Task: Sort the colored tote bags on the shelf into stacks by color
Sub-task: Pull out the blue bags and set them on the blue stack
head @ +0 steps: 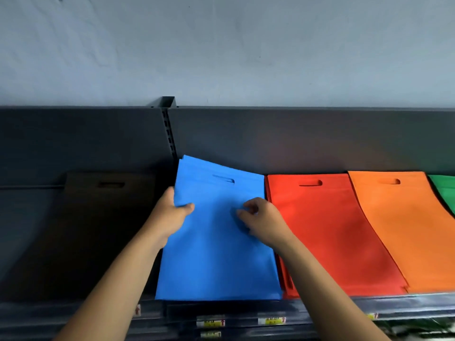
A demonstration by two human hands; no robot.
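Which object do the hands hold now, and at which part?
The left hand grips the flat blue fabric tote bag at its left edge. The right hand pinches its middle surface.

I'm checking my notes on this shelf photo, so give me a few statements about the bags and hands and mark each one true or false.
1. The left hand grips the left edge of the blue bag. True.
2. The red stack lies left of the blue bag. False: it lies right of it.
3. The orange stack sits between red and the green bag. True.
4. The right hand holds the brown bag. False: it rests on the blue bag.
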